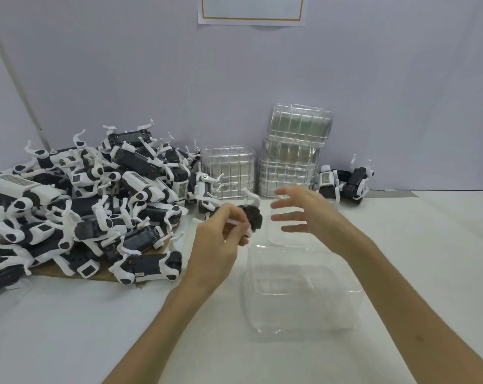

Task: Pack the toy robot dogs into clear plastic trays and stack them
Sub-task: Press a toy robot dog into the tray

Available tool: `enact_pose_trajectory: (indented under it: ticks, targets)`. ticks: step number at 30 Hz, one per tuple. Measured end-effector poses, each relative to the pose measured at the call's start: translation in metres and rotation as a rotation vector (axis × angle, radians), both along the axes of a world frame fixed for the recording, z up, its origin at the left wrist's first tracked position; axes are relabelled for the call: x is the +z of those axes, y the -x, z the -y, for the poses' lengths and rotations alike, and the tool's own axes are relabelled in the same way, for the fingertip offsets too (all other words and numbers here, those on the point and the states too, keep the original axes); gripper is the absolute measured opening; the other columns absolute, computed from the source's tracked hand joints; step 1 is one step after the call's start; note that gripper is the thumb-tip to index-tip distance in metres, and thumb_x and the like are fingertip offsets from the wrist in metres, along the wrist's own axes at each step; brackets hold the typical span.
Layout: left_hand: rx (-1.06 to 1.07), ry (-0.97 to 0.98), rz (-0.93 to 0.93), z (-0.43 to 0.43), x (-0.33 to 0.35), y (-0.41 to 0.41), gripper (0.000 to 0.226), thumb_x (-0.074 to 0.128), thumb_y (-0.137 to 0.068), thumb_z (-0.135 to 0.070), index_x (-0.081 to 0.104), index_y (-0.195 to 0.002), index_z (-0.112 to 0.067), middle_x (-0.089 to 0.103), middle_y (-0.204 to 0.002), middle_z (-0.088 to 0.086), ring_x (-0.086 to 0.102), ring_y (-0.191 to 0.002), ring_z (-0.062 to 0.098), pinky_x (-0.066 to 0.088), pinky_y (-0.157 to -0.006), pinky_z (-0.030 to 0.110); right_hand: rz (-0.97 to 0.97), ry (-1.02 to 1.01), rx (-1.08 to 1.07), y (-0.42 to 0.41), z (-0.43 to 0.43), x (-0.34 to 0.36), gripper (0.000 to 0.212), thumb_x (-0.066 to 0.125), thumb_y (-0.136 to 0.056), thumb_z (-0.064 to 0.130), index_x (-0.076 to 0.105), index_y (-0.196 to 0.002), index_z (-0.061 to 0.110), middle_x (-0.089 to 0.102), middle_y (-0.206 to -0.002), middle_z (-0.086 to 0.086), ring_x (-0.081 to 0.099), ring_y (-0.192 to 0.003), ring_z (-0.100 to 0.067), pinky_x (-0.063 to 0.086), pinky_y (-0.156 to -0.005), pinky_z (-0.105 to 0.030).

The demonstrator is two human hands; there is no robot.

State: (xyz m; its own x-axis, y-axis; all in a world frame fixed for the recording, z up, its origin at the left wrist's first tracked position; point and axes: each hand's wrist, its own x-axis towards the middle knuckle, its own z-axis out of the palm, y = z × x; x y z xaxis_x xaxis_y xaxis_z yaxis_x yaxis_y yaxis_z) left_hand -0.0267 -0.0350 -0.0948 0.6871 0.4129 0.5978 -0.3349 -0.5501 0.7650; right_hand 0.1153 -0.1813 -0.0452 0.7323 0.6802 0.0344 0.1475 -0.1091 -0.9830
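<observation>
While a large heap of toy robot dogs [76, 206] waits beyond it, the left hand [221, 239] pinches one dog [251, 217]; the right hand [304, 214], spread, hovers over an empty clear tray [301, 295]; stacked trays [290, 159] stand behind.

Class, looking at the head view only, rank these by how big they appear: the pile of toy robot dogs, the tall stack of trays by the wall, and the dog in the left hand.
1. pile of toy robot dogs
2. tall stack of trays
3. dog in the left hand, partly hidden by fingers
</observation>
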Motion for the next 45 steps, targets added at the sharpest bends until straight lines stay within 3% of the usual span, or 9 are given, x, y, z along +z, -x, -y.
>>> enact_pose_trajectory:
  ticks: [3, 6, 10, 13, 17, 20, 25, 33, 45]
  targets:
    - [-0.142, -0.224, 0.019, 0.023, 0.017, 0.005, 0.022, 0.059, -0.093, -0.003, 0.056, -0.089, -0.024, 0.064, -0.082, -0.009, 0.065, -0.072, 0.015, 0.054, -0.067, 0.024, -0.229, 0.061, 0.239, 0.003, 0.006, 0.008, 0.05, 0.055, -0.093, 0.058, 0.061, -0.122, 0.017, 0.07, -0.113, -0.016, 0.072, -0.097, -0.034, 0.058, -0.081, -0.045]
    - [-0.188, -0.409, 0.001, 0.037, 0.022, 0.004, 0.014, 0.056, -0.094, -0.01, 0.052, -0.094, -0.023, 0.058, -0.088, -0.012, 0.06, -0.077, 0.015, 0.051, -0.068, 0.035, -0.301, -0.031, 0.377, 0.006, 0.016, 0.011, 0.03, 0.056, -0.098, 0.039, 0.072, -0.104, 0.014, 0.068, -0.101, -0.015, 0.068, -0.089, -0.03, 0.057, -0.087, -0.049]
    - [-0.196, -0.385, 0.071, 0.04, 0.016, 0.007, 0.019, 0.054, -0.097, -0.012, 0.05, -0.111, -0.024, 0.051, -0.116, -0.011, 0.064, -0.093, 0.014, 0.054, -0.08, 0.03, -0.278, -0.16, 0.331, -0.003, 0.037, 0.009, 0.034, 0.056, -0.093, 0.021, 0.065, -0.123, 0.008, 0.067, -0.11, -0.02, 0.068, -0.096, -0.032, 0.058, -0.078, -0.041]
    - [-0.11, -0.356, 0.029, 0.031, -0.003, 0.015, 0.041, 0.061, -0.093, -0.039, 0.042, -0.129, -0.032, 0.042, -0.135, -0.017, 0.058, -0.114, 0.008, 0.049, -0.092, 0.022, -0.228, -0.153, 0.151, -0.016, 0.058, 0.011, 0.039, 0.048, -0.096, 0.005, 0.056, -0.133, 0.011, 0.065, -0.122, -0.025, 0.069, -0.104, -0.039, 0.059, -0.074, -0.045]
    - [-0.15, -0.387, -0.434, 0.012, -0.034, 0.023, 0.1, 0.061, -0.063, -0.088, 0.013, -0.143, -0.056, 0.013, -0.153, -0.033, 0.026, -0.138, 0.003, 0.027, -0.109, 0.031, 0.017, 0.037, 0.215, -0.023, 0.082, 0.013, 0.039, 0.06, -0.089, 0.012, 0.062, -0.126, 0.023, 0.069, -0.117, -0.016, 0.067, -0.106, -0.039, 0.05, -0.091, -0.052]
    - [-0.212, -0.317, -0.546, 0.007, -0.053, 0.023, 0.115, 0.074, -0.056, -0.08, 0.001, -0.143, -0.062, 0.011, -0.15, -0.039, 0.027, -0.138, 0.003, 0.03, -0.11, 0.032, 0.261, 0.219, 0.233, -0.016, 0.084, 0.008, 0.029, 0.075, -0.086, 0.027, 0.069, -0.114, 0.03, 0.071, -0.113, 0.0, 0.07, -0.102, -0.025, 0.053, -0.092, -0.044]
    - [-0.28, -0.179, -0.503, 0.0, -0.06, 0.021, 0.116, 0.082, -0.059, -0.062, 0.0, -0.14, -0.066, 0.012, -0.144, -0.05, 0.021, -0.135, -0.022, 0.026, -0.105, 0.009, 0.5, 0.359, 0.168, -0.005, 0.073, -0.01, 0.022, 0.067, -0.094, 0.024, 0.07, -0.115, 0.029, 0.071, -0.106, 0.011, 0.066, -0.094, -0.019, 0.052, -0.083, -0.031]
    - [-0.258, -0.224, -0.478, -0.003, -0.062, 0.023, 0.107, 0.08, -0.062, -0.061, 0.008, -0.141, -0.066, 0.014, -0.146, -0.043, 0.021, -0.138, -0.017, 0.028, -0.106, 0.016, 0.658, 0.504, 0.21, 0.0, 0.064, -0.029, 0.03, 0.071, -0.091, 0.024, 0.069, -0.119, 0.035, 0.065, -0.112, 0.026, 0.055, -0.107, 0.01, 0.04, -0.089, -0.008]
    - [-0.256, -0.339, -0.464, 0.0, -0.059, 0.026, 0.08, 0.072, -0.065, -0.067, 0.033, -0.134, -0.07, 0.002, -0.152, -0.039, 0.013, -0.141, -0.014, 0.024, -0.113, 0.026, 0.79, 0.674, 0.208, 0.007, 0.058, -0.046, 0.035, 0.065, -0.096, 0.031, 0.064, -0.131, 0.035, 0.065, -0.112, 0.02, 0.057, -0.101, -0.007, 0.041, -0.086, -0.019]
